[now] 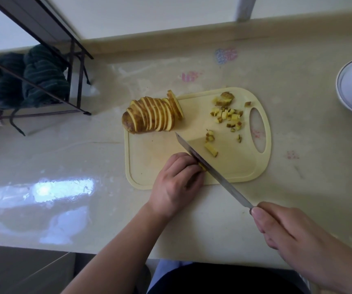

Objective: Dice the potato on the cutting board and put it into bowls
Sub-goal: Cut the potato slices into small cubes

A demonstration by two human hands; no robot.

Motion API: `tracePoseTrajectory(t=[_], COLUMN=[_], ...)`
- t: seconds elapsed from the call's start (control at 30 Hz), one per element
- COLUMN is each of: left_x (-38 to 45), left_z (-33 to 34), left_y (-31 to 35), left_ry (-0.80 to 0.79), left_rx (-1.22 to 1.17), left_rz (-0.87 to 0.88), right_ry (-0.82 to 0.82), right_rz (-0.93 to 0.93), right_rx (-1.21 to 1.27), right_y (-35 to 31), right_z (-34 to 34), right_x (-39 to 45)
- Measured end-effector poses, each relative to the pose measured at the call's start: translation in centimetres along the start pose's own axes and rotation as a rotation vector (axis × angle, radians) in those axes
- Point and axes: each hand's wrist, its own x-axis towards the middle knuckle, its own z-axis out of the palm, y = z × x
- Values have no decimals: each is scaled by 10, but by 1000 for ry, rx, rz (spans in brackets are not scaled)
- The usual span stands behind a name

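Pressing potato strip [202, 166] to cutting board [149, 162], left hand [176, 181] curled over it | right hand [285, 228] gripping knife [211, 170] | sliced potato [151, 116] at far-left corner | dice [228, 115] by handle hole

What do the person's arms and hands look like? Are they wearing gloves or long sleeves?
No gloves and no long sleeves. The left hand and the right hand are both bare, and both forearms are uncovered as far as the picture shows. No rings, watch or bracelets show on either hand or wrist. One short, plain nail shows on the right hand.
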Motion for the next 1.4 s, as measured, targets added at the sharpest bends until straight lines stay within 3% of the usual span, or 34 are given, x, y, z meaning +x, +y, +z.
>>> tracePoseTrajectory(t=[0.53, 0.9, 1.4], left_x=[-1, -5, -8], left_z=[1, -2, 0], left_y=[-2, 1, 0], left_ry=[-4, 2, 3], left_rx=[3, 34, 31], left_rz=[4, 4, -6], right_ry=[36, -12, -18], right_rz=[-107, -32, -42], right_rx=[-117, -6, -100], right_y=[-2, -1, 0], right_z=[4, -6, -6], right_x=[29, 16, 6])
